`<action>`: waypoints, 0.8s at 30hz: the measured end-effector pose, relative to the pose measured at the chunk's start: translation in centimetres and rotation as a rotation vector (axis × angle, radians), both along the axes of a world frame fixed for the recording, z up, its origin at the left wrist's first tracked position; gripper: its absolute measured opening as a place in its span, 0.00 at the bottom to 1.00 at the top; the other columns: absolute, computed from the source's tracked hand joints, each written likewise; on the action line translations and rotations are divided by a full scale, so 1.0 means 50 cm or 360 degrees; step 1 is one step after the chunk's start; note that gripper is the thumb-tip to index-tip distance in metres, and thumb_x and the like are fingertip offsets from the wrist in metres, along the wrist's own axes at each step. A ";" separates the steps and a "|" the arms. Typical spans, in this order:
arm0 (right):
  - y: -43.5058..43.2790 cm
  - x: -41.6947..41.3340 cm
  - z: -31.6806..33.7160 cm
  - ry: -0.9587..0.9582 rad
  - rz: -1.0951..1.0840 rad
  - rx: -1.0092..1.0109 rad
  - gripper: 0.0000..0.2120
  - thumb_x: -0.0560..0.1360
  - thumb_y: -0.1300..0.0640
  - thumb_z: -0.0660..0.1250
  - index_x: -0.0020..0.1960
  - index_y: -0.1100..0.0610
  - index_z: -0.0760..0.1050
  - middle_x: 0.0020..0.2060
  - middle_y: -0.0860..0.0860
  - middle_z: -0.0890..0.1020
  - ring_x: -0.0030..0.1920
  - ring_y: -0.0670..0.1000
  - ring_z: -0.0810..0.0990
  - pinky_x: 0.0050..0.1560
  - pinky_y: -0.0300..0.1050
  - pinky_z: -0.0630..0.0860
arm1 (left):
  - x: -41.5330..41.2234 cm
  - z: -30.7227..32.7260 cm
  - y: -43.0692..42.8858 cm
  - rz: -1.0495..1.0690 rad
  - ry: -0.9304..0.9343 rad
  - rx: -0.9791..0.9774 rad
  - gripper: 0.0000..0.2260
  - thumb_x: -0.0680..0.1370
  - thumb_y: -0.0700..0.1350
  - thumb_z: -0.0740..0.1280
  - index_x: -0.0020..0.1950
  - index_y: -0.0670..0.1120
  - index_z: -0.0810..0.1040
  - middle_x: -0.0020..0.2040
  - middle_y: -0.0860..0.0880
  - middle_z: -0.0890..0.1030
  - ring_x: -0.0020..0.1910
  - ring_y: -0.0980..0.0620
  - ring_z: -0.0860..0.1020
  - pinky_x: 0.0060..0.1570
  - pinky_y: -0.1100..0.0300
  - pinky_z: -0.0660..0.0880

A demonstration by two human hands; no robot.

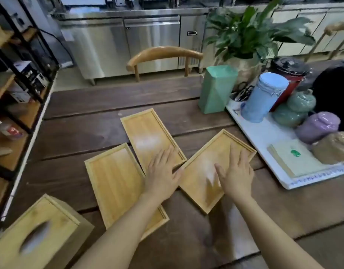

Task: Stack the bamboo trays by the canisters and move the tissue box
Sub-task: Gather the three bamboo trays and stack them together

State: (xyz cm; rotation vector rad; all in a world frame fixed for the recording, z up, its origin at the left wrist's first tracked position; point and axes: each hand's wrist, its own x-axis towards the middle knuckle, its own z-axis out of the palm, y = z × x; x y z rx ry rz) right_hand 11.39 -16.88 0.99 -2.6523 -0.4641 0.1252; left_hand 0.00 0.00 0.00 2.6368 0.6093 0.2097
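Three shallow bamboo trays lie flat on the dark wooden table. The left tray (pixel 117 181) is nearest me, the middle tray (pixel 148 133) lies further back, and the right tray (pixel 208 167) sits at an angle beside it. My left hand (pixel 163 171) hovers with spread fingers over the near corner of the middle tray. My right hand (pixel 235 171) is spread flat over the right tray. A bamboo tissue box (pixel 37 235) stands at the bottom left. Canisters stand at the right: a blue one (pixel 264 96), a green one (pixel 295 109), a purple one (pixel 318 127).
The canisters rest on a white tray (pixel 264 144) along with a pale booklet (pixel 295 160) and a brown jar (pixel 334 148). A mint green box (pixel 215 90) and a potted plant (pixel 250 35) stand behind. A wooden chair (pixel 163 55) faces the table's far side; a shelf rack (pixel 18 74) lines the left.
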 end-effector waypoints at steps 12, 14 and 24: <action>0.026 -0.039 -0.060 0.0707 -0.0599 0.0685 0.34 0.74 0.58 0.63 0.75 0.56 0.50 0.75 0.59 0.54 0.73 0.60 0.58 0.70 0.59 0.61 | 0.009 -0.034 -0.123 0.0145 0.0352 -0.0562 0.24 0.79 0.53 0.59 0.73 0.47 0.63 0.77 0.44 0.57 0.75 0.43 0.54 0.73 0.49 0.54; 0.032 -0.039 -0.059 0.0761 -0.0724 0.0870 0.35 0.72 0.60 0.64 0.75 0.56 0.50 0.74 0.58 0.58 0.72 0.59 0.60 0.70 0.60 0.61 | 0.026 -0.023 -0.124 0.0367 0.0267 -0.0825 0.22 0.78 0.51 0.62 0.71 0.47 0.65 0.72 0.45 0.66 0.71 0.44 0.61 0.70 0.47 0.61; 0.003 -0.010 -0.035 0.1057 -0.0916 0.0970 0.16 0.74 0.64 0.59 0.61 0.65 0.69 0.55 0.59 0.76 0.50 0.58 0.73 0.47 0.48 0.68 | 0.051 -0.009 -0.103 0.0648 0.0241 -0.1453 0.15 0.80 0.49 0.58 0.63 0.43 0.69 0.60 0.42 0.77 0.55 0.44 0.75 0.54 0.51 0.74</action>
